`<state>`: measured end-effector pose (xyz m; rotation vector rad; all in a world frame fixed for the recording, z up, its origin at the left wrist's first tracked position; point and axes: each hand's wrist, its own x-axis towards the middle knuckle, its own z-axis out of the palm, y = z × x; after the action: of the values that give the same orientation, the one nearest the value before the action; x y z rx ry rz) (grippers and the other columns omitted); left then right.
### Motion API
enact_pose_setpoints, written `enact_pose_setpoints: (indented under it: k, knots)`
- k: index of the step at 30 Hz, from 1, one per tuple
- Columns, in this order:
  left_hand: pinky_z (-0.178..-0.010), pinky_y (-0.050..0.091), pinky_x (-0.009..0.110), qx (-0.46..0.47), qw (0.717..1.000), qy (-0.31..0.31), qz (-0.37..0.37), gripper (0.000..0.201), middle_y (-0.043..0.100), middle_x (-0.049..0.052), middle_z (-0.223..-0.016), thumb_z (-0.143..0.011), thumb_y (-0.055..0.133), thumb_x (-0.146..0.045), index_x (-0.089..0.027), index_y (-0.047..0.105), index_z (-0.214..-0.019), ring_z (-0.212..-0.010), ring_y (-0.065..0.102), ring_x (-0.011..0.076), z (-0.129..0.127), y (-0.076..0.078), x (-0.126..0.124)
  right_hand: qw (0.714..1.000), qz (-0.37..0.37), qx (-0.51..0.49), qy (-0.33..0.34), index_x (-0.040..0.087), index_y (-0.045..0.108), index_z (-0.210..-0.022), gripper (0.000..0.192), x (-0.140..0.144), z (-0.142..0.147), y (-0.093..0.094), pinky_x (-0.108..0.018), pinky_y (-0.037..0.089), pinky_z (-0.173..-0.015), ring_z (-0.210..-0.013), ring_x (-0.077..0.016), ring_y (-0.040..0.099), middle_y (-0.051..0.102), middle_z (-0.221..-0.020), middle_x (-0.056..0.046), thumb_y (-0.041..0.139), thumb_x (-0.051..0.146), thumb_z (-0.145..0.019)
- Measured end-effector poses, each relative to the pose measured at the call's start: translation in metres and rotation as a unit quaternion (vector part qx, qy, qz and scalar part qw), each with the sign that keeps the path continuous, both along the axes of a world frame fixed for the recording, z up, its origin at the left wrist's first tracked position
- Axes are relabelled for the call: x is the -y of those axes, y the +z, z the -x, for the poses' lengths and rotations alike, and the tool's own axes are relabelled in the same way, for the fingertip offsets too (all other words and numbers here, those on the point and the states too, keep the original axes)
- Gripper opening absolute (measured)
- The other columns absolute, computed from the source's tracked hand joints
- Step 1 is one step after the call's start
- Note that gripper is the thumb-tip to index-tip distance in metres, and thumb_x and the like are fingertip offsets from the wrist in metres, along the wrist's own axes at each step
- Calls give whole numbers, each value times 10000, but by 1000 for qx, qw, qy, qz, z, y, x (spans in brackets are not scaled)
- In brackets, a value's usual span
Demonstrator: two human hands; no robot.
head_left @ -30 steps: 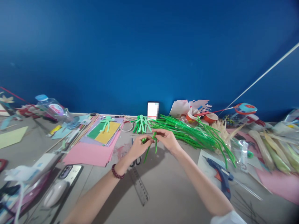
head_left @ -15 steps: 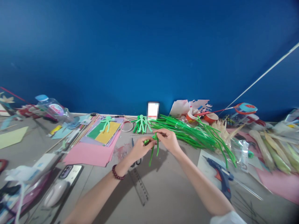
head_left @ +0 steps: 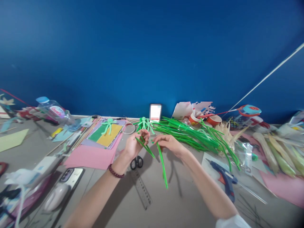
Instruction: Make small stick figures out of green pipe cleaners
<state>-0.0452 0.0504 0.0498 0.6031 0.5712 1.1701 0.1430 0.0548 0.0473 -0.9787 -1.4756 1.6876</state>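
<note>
Two hands work above the grey table (head_left: pixel 166 202), and I direct them from here. Nearest lies a clear ruler (head_left: pixel 142 190), with black scissors (head_left: pixel 137 162) just beyond it and a blue glue gun (head_left: pixel 224 179) off to the right.

1. Left hand (head_left: pixel 135 144): closed on the upper end of a green pipe cleaner (head_left: pixel 145 147), which slants down to the right from the fingers.
2. Right hand (head_left: pixel 168 142): pinched on the top of a second green stem (head_left: pixel 162 166), which hangs down toward me with its tip free above the table.

The hands stand a little apart. For a clean join, I judge each grip should sit close to the stem ends, with the long tail kept off the scissors.

Farther back, a pile of green stems (head_left: pixel 194 136) lies to the right, finished green figures (head_left: pixel 145 124) stand at centre, and coloured paper sheets (head_left: pixel 102 142) lie to the left.
</note>
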Motion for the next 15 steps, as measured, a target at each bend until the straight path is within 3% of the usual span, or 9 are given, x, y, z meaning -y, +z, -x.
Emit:
enact_pose_setpoints:
  k: [3,6,8,11,15]
  knots:
    - [-561,445,265,28,999,15,13,235,590,74,-709,-600,427,-125,-114,617,-738,-578,531,136,4,3,-2,994,3,32,101,154,711,-747,155,5,3,0,-218,450,-520,-550,-62,526,615,-1076,-56,591,200,-659]
    - [-548,439,273,36,999,12,2,261,591,78,-700,-583,425,-117,-118,614,-763,-587,546,151,6,5,-3,987,-1,48,152,151,713,-767,174,8,4,0,-208,434,-517,-513,-59,492,650,-869,-28,566,188,-682]
    - [-593,454,289,18,1000,23,-10,279,603,78,-727,-588,435,-120,-125,611,-804,-655,576,171,6,5,-4,988,-14,57,146,150,712,-771,184,7,4,-3,-201,419,-517,-513,-67,483,636,-731,-8,550,180,-691]
    - [-656,458,291,-46,996,72,-40,279,615,56,-794,-622,473,-144,-153,590,-875,-741,586,179,4,3,-5,992,-37,71,99,147,711,-764,186,4,6,-8,-201,405,-505,-519,-73,479,633,-721,-11,547,180,-685]
    - [-644,432,267,-194,974,86,-86,231,580,-1,-815,-696,583,-215,-199,552,-924,-678,539,134,1,-6,-5,995,-35,87,33,140,708,-754,177,1,7,-11,-199,394,-486,-498,-72,473,608,-656,-3,560,187,-671]
